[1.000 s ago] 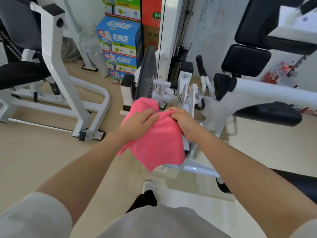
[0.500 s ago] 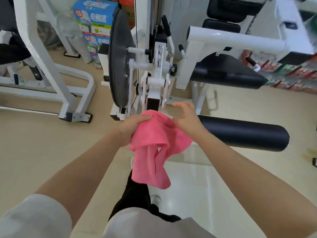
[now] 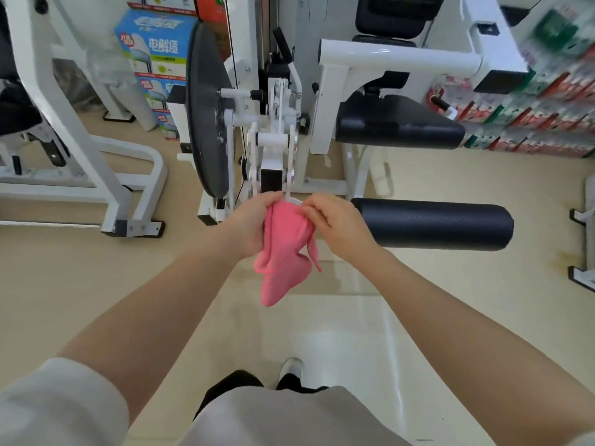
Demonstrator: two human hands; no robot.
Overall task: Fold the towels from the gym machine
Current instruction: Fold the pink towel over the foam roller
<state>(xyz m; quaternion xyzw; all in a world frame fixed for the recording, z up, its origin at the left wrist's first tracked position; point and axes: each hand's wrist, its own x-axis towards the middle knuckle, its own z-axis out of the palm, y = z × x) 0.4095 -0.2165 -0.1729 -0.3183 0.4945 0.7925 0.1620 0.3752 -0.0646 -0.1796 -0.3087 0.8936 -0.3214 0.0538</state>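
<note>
A pink towel [image 3: 280, 265] hangs bunched in the air in front of the white gym machine [image 3: 277, 133]. My left hand [image 3: 249, 223] grips its upper left part with curled fingers. My right hand [image 3: 335, 220] pinches the top edge on the right side. The towel's lower end droops loose toward the floor. No other towel is visible.
A black foam roller [image 3: 431, 225] juts out just right of my right hand, with a black seat pad [image 3: 399, 125] above it. A dark weight plate [image 3: 206, 107] stands left of the machine's centre. Another white frame [image 3: 80, 149] and stacked boxes [image 3: 157, 59] are at the left.
The view has swung right and down across the machine. The towel went from spread between my hands to bunched and hanging, and my hands have come close together at its top.
</note>
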